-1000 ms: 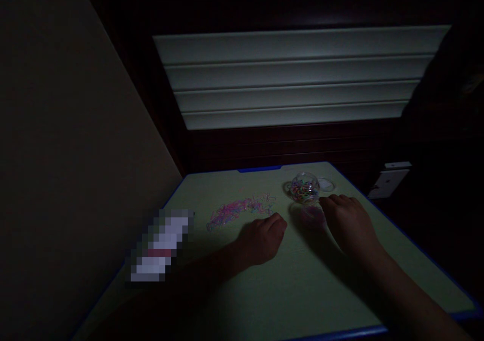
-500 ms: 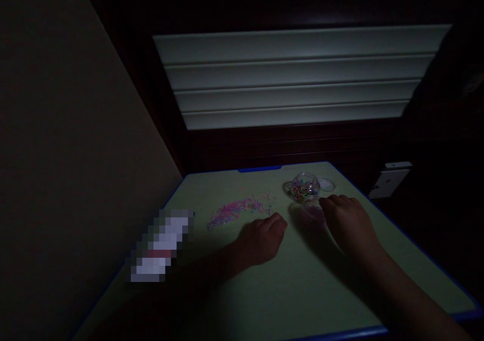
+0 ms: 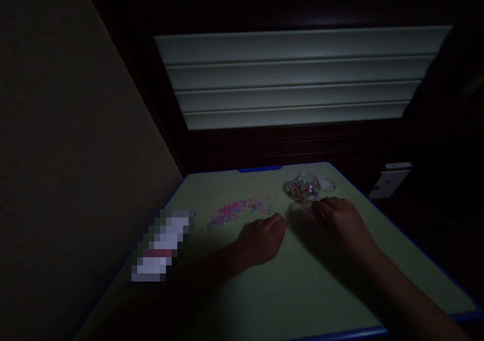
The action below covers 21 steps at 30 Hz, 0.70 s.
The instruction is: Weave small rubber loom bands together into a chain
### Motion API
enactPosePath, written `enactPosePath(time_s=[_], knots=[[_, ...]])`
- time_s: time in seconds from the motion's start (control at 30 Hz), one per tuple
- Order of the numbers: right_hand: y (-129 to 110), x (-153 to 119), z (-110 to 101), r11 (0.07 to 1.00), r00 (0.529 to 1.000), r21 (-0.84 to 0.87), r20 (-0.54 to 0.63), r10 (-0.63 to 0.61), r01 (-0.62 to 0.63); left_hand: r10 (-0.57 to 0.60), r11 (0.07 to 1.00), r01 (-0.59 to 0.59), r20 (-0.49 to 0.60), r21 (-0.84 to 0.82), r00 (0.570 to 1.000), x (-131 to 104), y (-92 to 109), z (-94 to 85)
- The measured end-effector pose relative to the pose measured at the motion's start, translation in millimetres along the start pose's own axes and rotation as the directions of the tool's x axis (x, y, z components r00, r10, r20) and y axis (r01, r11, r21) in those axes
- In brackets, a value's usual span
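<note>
A loose pile of small coloured elastic bands [image 3: 230,212], mostly pink and purple, lies on the pale green table [image 3: 242,300]. Just in front of its right end rests my left hand [image 3: 264,239], curled closed; whatever is inside is hidden. My right hand [image 3: 342,222] has its fingers pinched together over a low clear container [image 3: 310,219] with pinkish contents, partly covered by the hand and its shadow. I cannot make out what the fingertips hold. Behind that container stands a round clear jar [image 3: 304,187] of multicoloured bands, with a clear lid [image 3: 326,184] lying beside it.
At the table's left edge lies a blurred-out white item [image 3: 162,245]. A wall [image 3: 75,154] borders the left side, and a dark panel with white slats [image 3: 295,78] stands behind the table. Beyond the right edge is a white box [image 3: 390,182]. The room is dim.
My right hand has shifted slightly left, its fingertips now further over the low clear container. My left hand, the jar and the pile have stayed in place.
</note>
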State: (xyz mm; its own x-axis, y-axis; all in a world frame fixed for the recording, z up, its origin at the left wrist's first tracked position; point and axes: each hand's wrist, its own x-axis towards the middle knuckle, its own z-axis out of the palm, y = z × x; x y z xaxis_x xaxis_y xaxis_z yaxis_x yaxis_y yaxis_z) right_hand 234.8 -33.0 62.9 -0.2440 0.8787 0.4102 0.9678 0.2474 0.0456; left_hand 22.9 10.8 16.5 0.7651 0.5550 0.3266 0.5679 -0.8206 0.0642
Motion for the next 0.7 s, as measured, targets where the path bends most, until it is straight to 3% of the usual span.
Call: enactPosePath(time_s=[0.23,0.7], knots=[[-9,0,9,0.974,0.984,0.142,-0.067,-0.168,0.176,0.007,1.0,-0.007,0.009,0.023,1.0,0,1,-2.0],[-13,-3,8,0.945,0.958,0.166,-0.107,-0.268,0.283,-0.053,0.998,0.053,0.015,-0.034,0.998,1,-1,-5.2]])
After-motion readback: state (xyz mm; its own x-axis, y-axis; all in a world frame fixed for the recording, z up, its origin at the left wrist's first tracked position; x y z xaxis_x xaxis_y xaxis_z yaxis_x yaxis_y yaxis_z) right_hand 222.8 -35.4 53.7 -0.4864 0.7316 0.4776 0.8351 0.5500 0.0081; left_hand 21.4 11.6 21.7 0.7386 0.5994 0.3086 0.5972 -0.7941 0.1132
